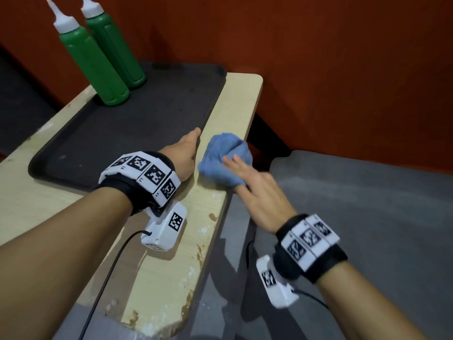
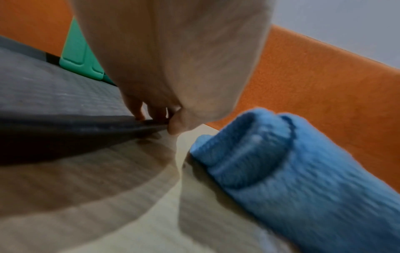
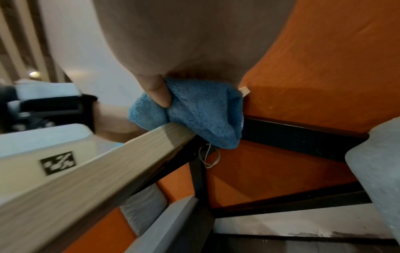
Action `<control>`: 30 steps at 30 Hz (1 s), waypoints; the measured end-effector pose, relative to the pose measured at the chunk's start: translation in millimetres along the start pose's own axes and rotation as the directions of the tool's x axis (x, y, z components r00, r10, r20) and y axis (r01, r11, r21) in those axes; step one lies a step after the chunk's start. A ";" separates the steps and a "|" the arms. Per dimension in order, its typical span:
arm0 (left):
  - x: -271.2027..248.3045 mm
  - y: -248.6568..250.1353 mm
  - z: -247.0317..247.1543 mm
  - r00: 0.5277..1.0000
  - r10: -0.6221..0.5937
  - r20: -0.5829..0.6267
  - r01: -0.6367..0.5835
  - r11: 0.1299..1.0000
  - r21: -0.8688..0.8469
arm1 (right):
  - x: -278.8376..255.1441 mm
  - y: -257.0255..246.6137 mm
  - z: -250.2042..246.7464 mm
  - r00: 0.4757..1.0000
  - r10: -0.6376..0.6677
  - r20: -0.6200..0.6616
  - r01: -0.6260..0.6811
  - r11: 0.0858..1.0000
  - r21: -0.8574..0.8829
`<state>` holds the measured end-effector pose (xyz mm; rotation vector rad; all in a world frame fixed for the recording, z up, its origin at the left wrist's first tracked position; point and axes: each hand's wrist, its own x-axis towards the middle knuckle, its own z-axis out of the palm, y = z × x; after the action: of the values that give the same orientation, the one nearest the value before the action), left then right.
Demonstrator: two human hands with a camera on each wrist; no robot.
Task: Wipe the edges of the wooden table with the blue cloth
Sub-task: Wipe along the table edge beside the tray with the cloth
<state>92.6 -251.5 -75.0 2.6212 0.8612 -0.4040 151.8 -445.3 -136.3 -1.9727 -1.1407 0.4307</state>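
The blue cloth [image 1: 220, 158] is bunched over the right edge of the light wooden table [image 1: 235, 106]. My right hand [image 1: 235, 168] grips it there, fingers on top. In the right wrist view the thumb of that hand [image 3: 160, 95] digs into the cloth [image 3: 205, 116], which wraps over the table's edge [image 3: 86, 179]. My left hand [image 1: 192, 143] pinches the right rim of the black tray [image 1: 122, 133] just left of the cloth. The left wrist view shows the left hand [image 2: 164, 119] with fingers and thumb on the tray's rim [image 2: 65, 123], and the cloth [image 2: 292, 171] beside it.
Two green squeeze bottles [image 1: 93, 62] stand at the tray's far corner. Brown stains [image 1: 213, 217] and white smears mark the table's near right edge. A grey cushioned seat [image 1: 355, 217] lies right of the table, against an orange wall [image 1: 318, 57]. A black table frame [image 3: 199, 176] runs below.
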 end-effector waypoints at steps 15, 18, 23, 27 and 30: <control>-0.9 0.8 -0.5 1.000 0.009 -0.003 -0.009 1.000 0.011 | 0.8 3.7 -7.6 0.995 -0.061 0.081 0.071 0.989 -0.129; -0.1 1.5 1.0 1.000 -0.002 -0.007 0.003 1.000 0.018 | 23.6 11.7 -11.0 0.998 0.050 0.037 -0.045 0.989 -0.138; -1.1 2.2 -3.4 1.000 0.006 0.010 -0.006 1.000 0.020 | -2.9 -5.1 -4.7 0.997 -0.013 0.079 0.026 0.985 -0.170; -2.9 5.7 -4.7 1.000 0.013 0.009 -0.013 1.000 0.017 | -31.4 -16.5 2.6 0.987 -0.107 0.119 0.121 0.986 -0.115; -3.1 5.2 -3.6 1.000 0.016 0.009 -0.016 1.000 0.011 | -24.9 -17.6 2.5 0.999 -0.002 0.054 -0.010 0.973 0.231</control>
<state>93.9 -255.5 -69.4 2.6330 0.8368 -0.4175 127.0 -460.2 -126.5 -1.7703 -1.0692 0.5951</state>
